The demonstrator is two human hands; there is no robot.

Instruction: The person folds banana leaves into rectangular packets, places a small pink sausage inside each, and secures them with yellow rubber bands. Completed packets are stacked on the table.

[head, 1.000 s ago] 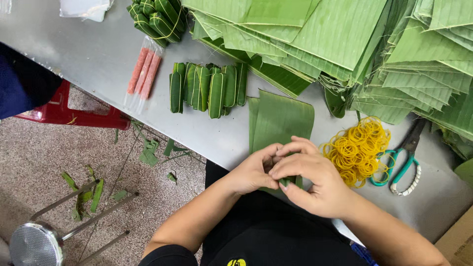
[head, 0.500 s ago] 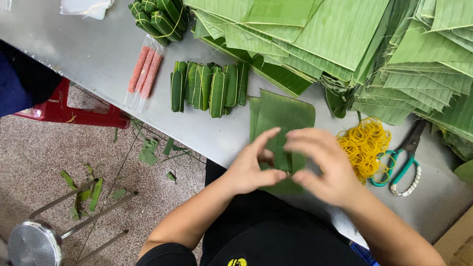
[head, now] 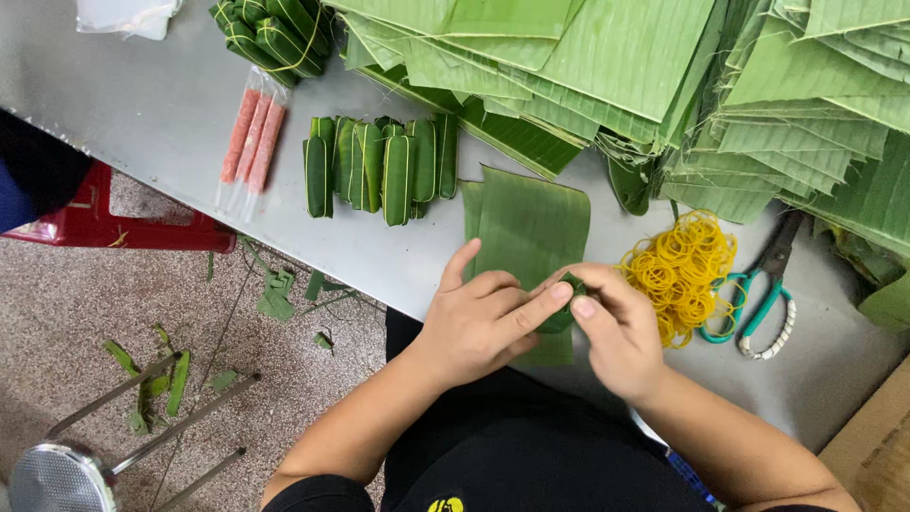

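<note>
Grey metal table (head: pixel 142 123) is seen from above, with a flat banana leaf sheet (head: pixel 531 228) taken as the landmark. Well left of the sheet, pink sausage sticks (head: pixel 251 137) are laid; just left of it, a row of wrapped green leaf parcels (head: pixel 379 171) is lined up. At the sheet's near edge, a small folded leaf parcel (head: pixel 566 303) is pinched closed between the left hand (head: pixel 479 322) and right hand (head: pixel 621 332). Right of the sheet, yellow rubber bands (head: pixel 678 270) are heaped, then teal-handled scissors (head: pixel 758 294).
</note>
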